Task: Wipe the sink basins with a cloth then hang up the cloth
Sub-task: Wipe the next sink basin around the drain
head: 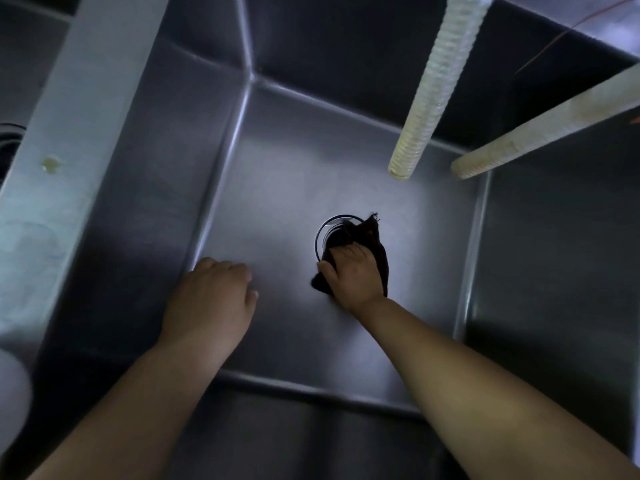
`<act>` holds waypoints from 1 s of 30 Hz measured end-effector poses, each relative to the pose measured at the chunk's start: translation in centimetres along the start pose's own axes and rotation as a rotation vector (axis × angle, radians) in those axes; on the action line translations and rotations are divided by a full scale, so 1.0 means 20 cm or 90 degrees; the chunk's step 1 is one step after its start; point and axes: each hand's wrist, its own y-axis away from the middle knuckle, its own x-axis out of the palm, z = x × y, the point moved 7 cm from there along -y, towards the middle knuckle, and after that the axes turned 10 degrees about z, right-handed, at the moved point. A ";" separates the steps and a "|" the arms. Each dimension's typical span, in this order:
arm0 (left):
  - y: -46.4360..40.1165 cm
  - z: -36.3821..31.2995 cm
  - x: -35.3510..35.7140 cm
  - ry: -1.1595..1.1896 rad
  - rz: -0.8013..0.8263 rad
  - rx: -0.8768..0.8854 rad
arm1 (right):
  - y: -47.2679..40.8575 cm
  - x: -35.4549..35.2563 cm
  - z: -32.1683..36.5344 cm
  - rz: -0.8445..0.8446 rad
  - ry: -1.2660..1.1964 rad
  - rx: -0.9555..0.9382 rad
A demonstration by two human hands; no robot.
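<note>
View from above into one deep steel sink basin (284, 188). The right hand (353, 271) lay palm down on the basin floor with its fingers curled over a dark cloth (375, 247), gripping it and pressing it against the metal. The cloth was bunched under the palm; one frayed corner stuck out beyond the fingertips, and part of the fabric covered the right side of the round drain opening (330, 233), which sat at the middle of the floor. A smaller fold of cloth showed at the thumb side of the hand.

The left hand (216, 292) held nothing. It rested knuckles up near the floor's left edge, close to the foot of the left wall, with the fingers bent downward; whether the fingertips touched the steel could not be told. The two hands were apart, the left nearer the wall and the right at the drain.

Counts: two bare forearms, two hands, one cloth, one drain in this basin. Two pale hoses hung over the far right corner: a ribbed hose (433, 88) ending above the floor, and a smooth hose (540, 133) slanting in from the right, their open ends near one another. A broad steel divider (65, 133) ran along the left, carrying one small yellowish spot (51, 164). Beyond it, part of a second basin (8, 140) appeared.
</note>
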 end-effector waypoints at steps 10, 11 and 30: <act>0.03 -0.19 -0.04 -0.142 0.027 0.098 | 0.01 -0.03 -0.05 0.142 0.290 -0.127; 0.02 -0.23 -0.04 -0.149 0.030 0.106 | 0.00 -0.03 -0.06 0.144 0.281 -0.142; -0.45 -0.49 0.31 -0.306 0.136 0.165 | -0.04 -0.02 -0.04 0.138 0.286 -0.110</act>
